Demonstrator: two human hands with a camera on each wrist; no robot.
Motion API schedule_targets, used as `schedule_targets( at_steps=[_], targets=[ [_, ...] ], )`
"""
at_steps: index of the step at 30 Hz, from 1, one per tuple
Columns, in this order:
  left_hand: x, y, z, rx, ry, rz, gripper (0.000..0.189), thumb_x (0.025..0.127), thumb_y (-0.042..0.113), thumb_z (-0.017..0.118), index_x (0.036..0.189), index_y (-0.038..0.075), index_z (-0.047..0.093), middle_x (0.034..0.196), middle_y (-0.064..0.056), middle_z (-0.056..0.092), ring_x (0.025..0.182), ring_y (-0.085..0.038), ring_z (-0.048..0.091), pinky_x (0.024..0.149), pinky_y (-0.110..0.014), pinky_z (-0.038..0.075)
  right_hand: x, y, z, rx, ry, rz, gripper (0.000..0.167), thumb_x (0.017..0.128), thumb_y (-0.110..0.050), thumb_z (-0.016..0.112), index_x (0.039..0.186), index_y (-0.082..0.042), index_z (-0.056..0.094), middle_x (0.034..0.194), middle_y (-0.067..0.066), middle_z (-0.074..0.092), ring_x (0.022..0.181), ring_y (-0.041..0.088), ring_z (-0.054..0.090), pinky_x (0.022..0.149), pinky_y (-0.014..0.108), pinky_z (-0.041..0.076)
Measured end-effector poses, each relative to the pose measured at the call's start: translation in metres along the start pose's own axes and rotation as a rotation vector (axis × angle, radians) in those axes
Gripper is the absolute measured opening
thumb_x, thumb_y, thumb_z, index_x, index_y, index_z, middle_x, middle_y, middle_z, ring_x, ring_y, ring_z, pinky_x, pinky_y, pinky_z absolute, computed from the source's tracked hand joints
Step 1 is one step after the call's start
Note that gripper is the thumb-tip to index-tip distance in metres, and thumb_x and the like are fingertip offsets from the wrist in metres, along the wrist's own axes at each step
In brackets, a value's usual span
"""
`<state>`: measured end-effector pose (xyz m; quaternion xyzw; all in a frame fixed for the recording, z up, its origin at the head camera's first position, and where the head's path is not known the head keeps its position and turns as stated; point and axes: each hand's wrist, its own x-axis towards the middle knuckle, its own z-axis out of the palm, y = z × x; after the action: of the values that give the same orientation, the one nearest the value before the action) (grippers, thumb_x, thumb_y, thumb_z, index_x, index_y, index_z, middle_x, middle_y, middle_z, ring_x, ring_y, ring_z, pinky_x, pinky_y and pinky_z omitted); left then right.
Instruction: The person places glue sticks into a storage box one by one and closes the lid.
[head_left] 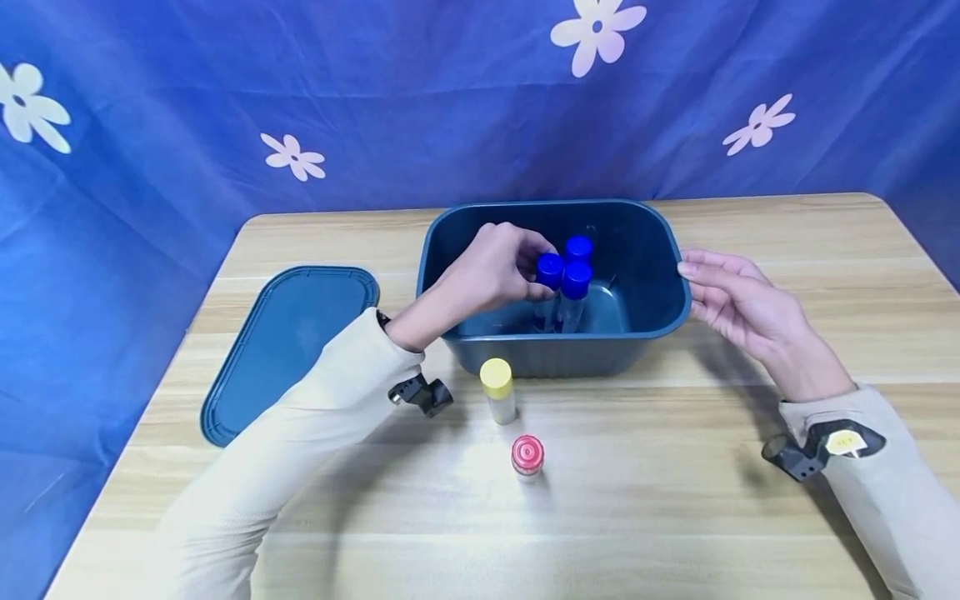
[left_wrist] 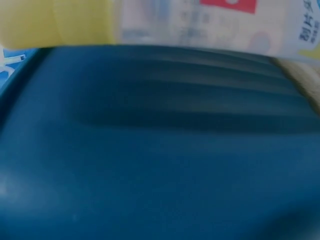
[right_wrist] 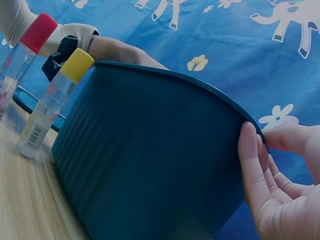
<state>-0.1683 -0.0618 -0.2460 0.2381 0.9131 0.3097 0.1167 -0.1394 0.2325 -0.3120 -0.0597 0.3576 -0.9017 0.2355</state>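
Note:
A dark blue plastic bin (head_left: pixel 551 357) stands on the table, several ridges down its front wall. Reaching over its left side, my left hand (head_left: pixel 491 265) grips the leftmost of three clear tubes with blue caps, the blue-capped tube (head_left: pixel 549 272), between thumb and fingers. Right beside it inside the bin stand another blue-capped tube (head_left: pixel 575 282) and a third tube (head_left: pixel 578 248) behind. At the bin's right corner my right hand (head_left: pixel 738 304) pinches the rim (right_wrist: pixel 235 107) between thumb and fingertips.
A yellow-capped tube (head_left: pixel 497 382) stands upright just in front of the bin, with a red-capped tube (head_left: pixel 527 457) nearer me. On the left lies a flat blue lid (head_left: pixel 292 342). A blue curtain (head_left: pixel 450 100) with white flowers hangs behind the table.

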Motion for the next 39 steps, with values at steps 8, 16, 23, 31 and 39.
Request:
schedule_targets(
  at_steps=[8,16,23,31,39],
  targets=[
    [-0.003,-0.004,-0.009,-0.048,-0.043,-0.091,0.04,0.078,-0.005,0.074,0.117,0.0,0.066,0.107,-0.013,0.071,0.097,-0.02,0.069,0.086,-0.025,0.054,0.001,0.001,0.002,0.004,0.0,0.002,0.025,0.098,0.01,0.041,0.104,0.009,0.066,0.096,0.021,0.071,0.085,0.026,0.071,0.071,0.033,0.059],
    [-0.019,-0.001,-0.025,-0.051,0.014,-0.071,0.033,0.084,-0.003,0.07,0.117,-0.001,0.066,0.111,-0.013,0.07,0.103,-0.022,0.067,0.09,-0.028,0.053,0.001,0.0,0.002,0.016,-0.01,-0.002,0.026,0.099,0.01,0.04,0.104,0.01,0.065,0.096,0.021,0.07,0.085,0.026,0.071,0.071,0.033,0.059],
    [-0.041,-0.002,-0.041,-0.081,0.082,0.01,0.03,0.085,-0.002,0.069,0.116,-0.004,0.066,0.112,-0.015,0.069,0.102,-0.026,0.067,0.09,-0.032,0.053,0.001,0.0,0.003,0.015,-0.011,-0.01,0.025,0.098,0.01,0.04,0.103,0.01,0.065,0.095,0.021,0.07,0.085,0.026,0.071,0.07,0.033,0.059],
    [-0.062,-0.002,-0.049,-0.098,0.18,0.068,0.021,0.086,0.005,0.072,0.106,0.001,0.071,0.099,-0.009,0.072,0.089,-0.017,0.07,0.081,-0.027,0.056,0.001,0.0,0.002,0.023,0.005,0.003,0.025,0.099,0.009,0.041,0.103,0.01,0.065,0.096,0.021,0.071,0.085,0.026,0.071,0.07,0.034,0.059],
    [-0.082,0.004,-0.055,-0.111,0.267,0.109,0.012,0.086,0.011,0.074,0.096,0.006,0.074,0.087,-0.003,0.073,0.078,-0.009,0.069,0.073,-0.019,0.055,0.001,0.0,0.003,0.041,-0.004,0.002,0.025,0.099,0.009,0.04,0.103,0.01,0.065,0.095,0.022,0.071,0.084,0.026,0.071,0.07,0.034,0.059]
  ],
)
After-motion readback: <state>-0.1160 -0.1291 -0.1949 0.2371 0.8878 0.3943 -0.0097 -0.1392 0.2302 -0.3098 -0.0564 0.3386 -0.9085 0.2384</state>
